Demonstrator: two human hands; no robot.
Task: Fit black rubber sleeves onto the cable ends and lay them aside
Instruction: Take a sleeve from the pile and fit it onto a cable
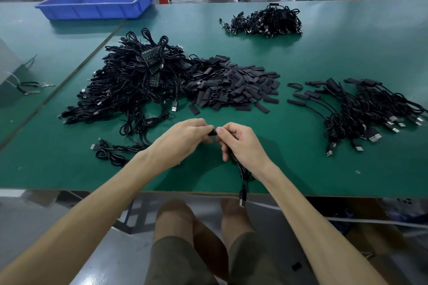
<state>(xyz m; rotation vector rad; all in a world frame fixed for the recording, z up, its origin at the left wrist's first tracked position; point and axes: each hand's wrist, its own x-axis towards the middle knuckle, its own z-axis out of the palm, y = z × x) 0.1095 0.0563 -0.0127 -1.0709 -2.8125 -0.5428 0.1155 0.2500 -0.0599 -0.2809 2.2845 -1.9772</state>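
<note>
Both hands meet over the near middle of the green table [301,169]. My left hand [185,137] pinches a short black rubber sleeve [212,132] between its fingertips. Touching it from the right, my right hand [240,143] grips a black cable [240,176] whose end is hidden by the fingers. The cable hangs down past the table edge and ends in a USB plug [242,200]. Behind the hands lies a heap of loose sleeves [234,85]. A big tangle of bare cables [129,81] sits at the left. Sleeved cables [361,109] lie at the right.
A second bundle of cables [266,21] lies at the far side of the table. A blue plastic bin [97,2] stands at the far left. A few loose cables [115,149] lie near my left forearm. My knees show below the table's front edge.
</note>
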